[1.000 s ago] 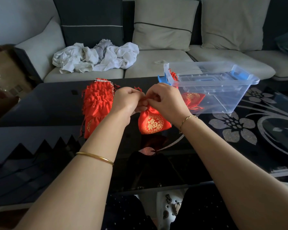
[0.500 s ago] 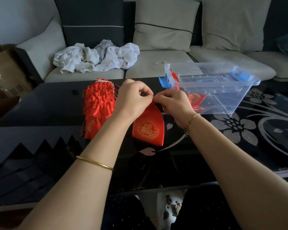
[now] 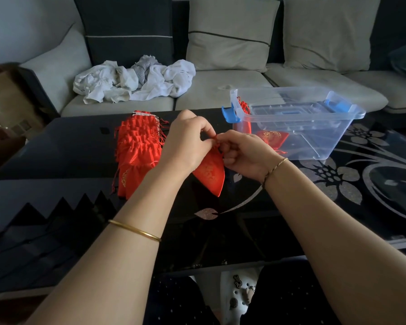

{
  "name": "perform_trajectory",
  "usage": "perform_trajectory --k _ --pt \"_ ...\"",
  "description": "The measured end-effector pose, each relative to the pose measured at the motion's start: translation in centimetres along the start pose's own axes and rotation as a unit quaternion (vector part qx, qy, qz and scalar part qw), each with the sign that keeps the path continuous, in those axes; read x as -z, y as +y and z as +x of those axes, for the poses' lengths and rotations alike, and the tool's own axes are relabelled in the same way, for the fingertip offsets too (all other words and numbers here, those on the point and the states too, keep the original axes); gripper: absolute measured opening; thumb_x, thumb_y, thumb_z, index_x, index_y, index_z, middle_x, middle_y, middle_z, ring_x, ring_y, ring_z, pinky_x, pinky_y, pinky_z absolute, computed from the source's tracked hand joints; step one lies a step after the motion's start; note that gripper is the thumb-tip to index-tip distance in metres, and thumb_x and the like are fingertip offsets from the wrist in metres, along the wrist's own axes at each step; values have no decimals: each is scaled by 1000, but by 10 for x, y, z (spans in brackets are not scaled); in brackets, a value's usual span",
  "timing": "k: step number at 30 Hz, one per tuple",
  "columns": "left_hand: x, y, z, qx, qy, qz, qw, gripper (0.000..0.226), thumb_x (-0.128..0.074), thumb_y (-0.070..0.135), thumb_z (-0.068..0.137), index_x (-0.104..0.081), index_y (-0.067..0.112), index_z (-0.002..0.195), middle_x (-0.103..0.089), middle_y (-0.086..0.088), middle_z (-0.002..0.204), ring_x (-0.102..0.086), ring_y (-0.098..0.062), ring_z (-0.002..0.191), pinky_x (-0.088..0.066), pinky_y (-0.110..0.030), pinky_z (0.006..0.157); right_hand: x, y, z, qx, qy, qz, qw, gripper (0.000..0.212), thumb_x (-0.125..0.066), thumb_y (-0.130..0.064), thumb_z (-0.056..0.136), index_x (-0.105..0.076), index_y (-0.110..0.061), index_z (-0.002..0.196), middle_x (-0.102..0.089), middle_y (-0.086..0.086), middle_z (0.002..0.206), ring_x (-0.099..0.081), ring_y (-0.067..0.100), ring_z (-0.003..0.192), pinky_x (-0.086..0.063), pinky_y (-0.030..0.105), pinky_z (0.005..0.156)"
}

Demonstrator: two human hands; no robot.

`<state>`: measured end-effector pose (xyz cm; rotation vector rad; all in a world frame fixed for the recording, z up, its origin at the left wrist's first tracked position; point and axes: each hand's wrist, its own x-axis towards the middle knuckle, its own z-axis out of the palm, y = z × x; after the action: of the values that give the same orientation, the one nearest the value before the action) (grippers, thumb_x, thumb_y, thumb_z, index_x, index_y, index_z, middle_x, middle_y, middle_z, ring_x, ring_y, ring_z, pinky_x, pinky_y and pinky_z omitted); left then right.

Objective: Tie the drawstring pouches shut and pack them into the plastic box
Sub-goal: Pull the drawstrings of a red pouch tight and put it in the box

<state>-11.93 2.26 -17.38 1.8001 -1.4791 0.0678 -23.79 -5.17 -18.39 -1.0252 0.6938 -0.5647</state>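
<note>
A red drawstring pouch (image 3: 210,174) with gold print hangs flat from its gathered neck above the dark glass table (image 3: 256,221). My left hand (image 3: 185,143) pinches the red cord at the pouch's top. My right hand (image 3: 243,153) pinches the cord just to the right of it, fingers curled. A stack of red pouches (image 3: 137,153) lies on the table left of my hands. The clear plastic box (image 3: 298,127) with blue latches stands to the right, with a red pouch (image 3: 271,138) inside it.
A grey sofa (image 3: 220,97) runs behind the table, with a heap of white cloth (image 3: 131,82) on its seat. A brown bag (image 3: 7,109) stands at far left. White shoes (image 3: 238,294) show under the table's front edge.
The pouch has gone from bunched and round to hanging flat and tilted. Both hands shifted slightly left and lower, still pinching the cord at its neck.
</note>
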Motion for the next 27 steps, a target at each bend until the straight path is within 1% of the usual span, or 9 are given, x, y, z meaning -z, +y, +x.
perform_trajectory --k 6,12,15,17,18,19,22,24,27 --pt "2 -1 0 -15 -29 9 999 4 -65 14 84 -65 11 82 -55 2 84 -52 -14 76 -43 -28 71 9 -4 -3 52 2 -122 991 9 -59 -6 88 -63 -6 79 -45 3 63 -35 7 49 -30 19 51" --pt "-2 -2 0 32 -63 12 997 10 -47 9 92 -55 4 87 -48 1 71 -46 -17 67 -33 -26 54 19 -8 1 145 141 -292 935 8 -63 -10 87 -67 -11 79 -57 -1 74 -48 8 63 -42 17 56" --pt "-3 -2 2 68 -64 -35 995 10 -46 10 92 -54 5 88 -53 -1 76 -54 -23 75 -44 -29 61 16 -5 0 197 147 -342 907 6 -63 -12 87 -68 -12 89 -59 -7 72 -54 4 66 -45 16 60" --pt "-1 -4 3 99 -73 -98 987 9 -48 12 91 -55 7 88 -60 -6 82 -61 -29 82 -53 -43 75 16 -7 -6 168 70 -313 932 16 -62 -19 88 -65 -17 104 -64 -7 86 -61 7 78 -52 22 66" --pt "0 -4 4 107 -79 -120 984 9 -49 13 90 -55 8 87 -62 -9 84 -63 -31 84 -53 -47 79 15 -8 -10 159 40 -332 929 26 -65 -24 87 -62 -20 112 -65 -7 94 -63 8 85 -55 24 69" --pt "1 -3 4 112 -83 -139 980 8 -50 13 90 -55 9 86 -63 -10 84 -63 -32 84 -53 -49 80 15 -9 -12 169 32 -389 905 33 -68 -27 84 -60 -22 115 -64 -8 97 -63 7 87 -56 24 71" --pt "1 4 6 125 -81 -206 967 11 -50 12 91 -53 13 81 -61 -4 81 -62 -25 78 -53 -38 70 13 -9 -10 235 102 -520 815 23 -70 -24 80 -67 -18 101 -65 -6 84 -60 9 76 -48 23 67" --pt "0 10 9 119 -71 -243 960 13 -50 11 92 -53 16 80 -61 0 80 -60 -16 75 -49 -27 64 14 -13 -8 239 133 -522 808 16 -66 -19 82 -71 -14 96 -67 1 79 -61 12 71 -46 22 66" --pt "-1 14 18 126 -16 -281 951 11 -53 12 91 -53 22 86 -61 -1 87 -60 -11 73 -47 -23 60 15 -35 -12 251 164 -463 834 7 -64 -13 82 -69 -14 78 -60 0 58 -53 3 45 -42 15 50"
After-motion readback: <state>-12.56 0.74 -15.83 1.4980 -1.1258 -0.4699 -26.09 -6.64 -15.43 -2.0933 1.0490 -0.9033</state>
